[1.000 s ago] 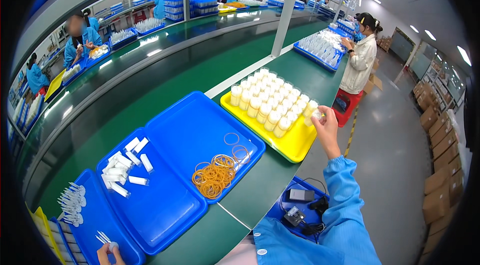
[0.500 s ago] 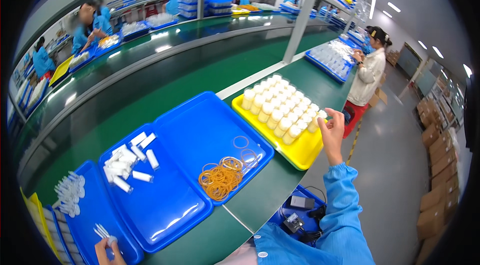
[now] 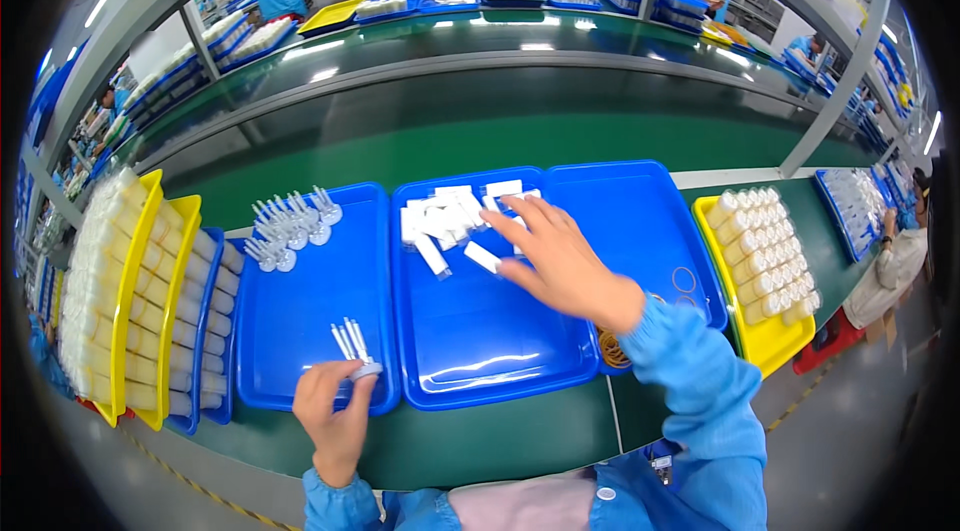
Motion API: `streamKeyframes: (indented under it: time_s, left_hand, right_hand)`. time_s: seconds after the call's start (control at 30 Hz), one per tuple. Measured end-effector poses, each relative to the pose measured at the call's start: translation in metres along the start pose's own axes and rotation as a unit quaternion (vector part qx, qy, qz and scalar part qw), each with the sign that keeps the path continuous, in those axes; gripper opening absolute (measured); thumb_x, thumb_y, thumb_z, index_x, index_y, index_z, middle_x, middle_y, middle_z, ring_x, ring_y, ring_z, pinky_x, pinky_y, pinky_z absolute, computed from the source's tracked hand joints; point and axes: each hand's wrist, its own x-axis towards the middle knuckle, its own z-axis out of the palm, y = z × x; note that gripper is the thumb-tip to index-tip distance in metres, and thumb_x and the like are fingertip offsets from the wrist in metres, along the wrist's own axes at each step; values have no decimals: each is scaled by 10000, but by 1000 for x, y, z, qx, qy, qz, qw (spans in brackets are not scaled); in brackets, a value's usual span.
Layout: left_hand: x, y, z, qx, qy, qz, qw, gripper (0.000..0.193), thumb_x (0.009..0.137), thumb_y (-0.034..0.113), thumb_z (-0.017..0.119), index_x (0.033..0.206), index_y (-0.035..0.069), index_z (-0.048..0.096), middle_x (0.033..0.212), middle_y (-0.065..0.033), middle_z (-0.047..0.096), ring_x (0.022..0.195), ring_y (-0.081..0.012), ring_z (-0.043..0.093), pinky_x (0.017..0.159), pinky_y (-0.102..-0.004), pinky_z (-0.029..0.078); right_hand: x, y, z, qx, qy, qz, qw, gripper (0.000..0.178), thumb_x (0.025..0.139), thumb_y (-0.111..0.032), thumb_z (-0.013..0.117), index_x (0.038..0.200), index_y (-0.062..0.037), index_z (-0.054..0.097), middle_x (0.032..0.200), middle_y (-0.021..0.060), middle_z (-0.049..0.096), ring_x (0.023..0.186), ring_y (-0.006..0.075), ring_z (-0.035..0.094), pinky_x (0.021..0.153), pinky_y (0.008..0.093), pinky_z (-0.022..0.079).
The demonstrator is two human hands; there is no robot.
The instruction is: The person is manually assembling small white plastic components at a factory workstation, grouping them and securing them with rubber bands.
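Observation:
My left hand (image 3: pixel 335 416) pinches the round base of a clear plastic piece with several upright prongs (image 3: pixel 350 341). It is at the near right corner of the left blue tray (image 3: pixel 300 306). Similar pronged pieces (image 3: pixel 290 226) stand in that tray's far part. My right hand (image 3: pixel 570 261), fingers spread, hovers over the middle blue tray (image 3: pixel 490 331). White cylinders (image 3: pixel 440 216), seemingly in clear wrapping, lie in a loose heap under and beside its fingertips. I cannot tell whether a fingertip touches one. Part of the heap is hidden by the hand.
Orange rubber bands (image 3: pixel 613 349) lie in the right blue tray (image 3: pixel 625 221), mostly behind my right forearm. A yellow tray (image 3: pixel 775 346) holds rows of white-topped cylinders (image 3: pixel 765 251). Filled trays (image 3: pixel 150 301) are stacked at the left. Beyond the green belt (image 3: pixel 500 136), people work.
My view has swung left. My right hand has moved from the yellow tray's cylinders to the white cylinders in the middle tray. My left hand still holds the pronged piece.

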Motion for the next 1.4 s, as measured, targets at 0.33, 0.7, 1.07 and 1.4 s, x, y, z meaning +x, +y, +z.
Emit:
streamKeyframes:
  time_s: [0.33, 0.7, 1.07, 1.4]
  left_hand:
    - [-15, -2, -7, -16, 9, -12, 1000, 254, 634, 5, 786, 862, 47, 682, 815, -77, 667, 744, -232, 622, 673, -330, 473]
    - [-16, 12, -10, -43, -6, 19, 999, 262, 644, -59, 753, 878, 19, 663, 824, -98, 654, 749, -214, 618, 671, -292, 481]
    - [-25, 29, -14, -171, -87, -43, 981, 235, 641, -16, 786, 855, 27, 701, 821, -104, 672, 768, -194, 641, 698, -292, 502]
    - [-29, 59, 22, -413, -215, -120, 877, 151, 773, 25, 734, 912, 17, 677, 916, -92, 658, 869, -181, 629, 794, -298, 487]
  right_hand:
    - [2, 43, 55, 64, -137, -18, 988, 404, 837, 3, 497, 1233, -58, 543, 1241, 193, 542, 1194, 400, 483, 978, 468, 417]
    - [-37, 18, 4, -27, -103, -82, 991, 336, 720, -12, 612, 1051, -67, 624, 919, 96, 613, 909, 305, 583, 805, 403, 481]
    - [-42, -14, -8, 512, -31, 198, 835, 235, 876, -56, 613, 1106, -14, 587, 901, 50, 624, 906, 170, 627, 784, 303, 521]
    - [-59, -45, -22, 727, -16, 324, 605, 231, 943, -119, 574, 1162, -59, 530, 1009, 60, 609, 960, 160, 627, 847, 322, 549]
